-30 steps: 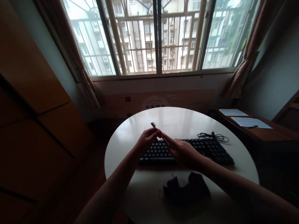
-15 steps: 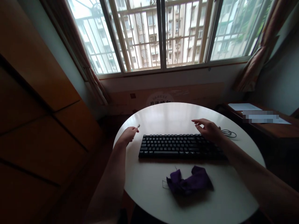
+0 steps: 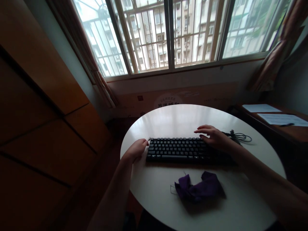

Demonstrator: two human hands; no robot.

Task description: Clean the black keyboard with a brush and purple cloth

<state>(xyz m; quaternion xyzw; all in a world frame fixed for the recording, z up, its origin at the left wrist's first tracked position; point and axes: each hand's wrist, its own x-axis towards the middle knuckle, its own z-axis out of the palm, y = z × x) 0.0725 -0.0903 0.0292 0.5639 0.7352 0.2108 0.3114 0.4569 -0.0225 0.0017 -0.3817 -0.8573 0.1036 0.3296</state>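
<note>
Head view: a small pale object (image 3: 149, 139) is pinched by the left hand (image 3: 136, 149), just beside the left end of the keyboard (image 3: 178, 149) on the table (image 3: 183, 118). The right hand (image 3: 215, 136) is laid over the keyboard's right part, fingers loosely spread.

Shows a black keyboard (image 3: 178, 149) lying on a round white table (image 3: 180, 118). Has the left grip (image 3: 136, 150) curled round a small pale-tipped tool (image 3: 149, 139), just beside the keyboard's left end. Has the right grip (image 3: 213, 136) flat, fingers spread, over the right-hand keys. Puts a crumpled purple cloth (image 3: 198, 189) nearer, a coiled cable (image 3: 239, 137) at the far right.
</note>
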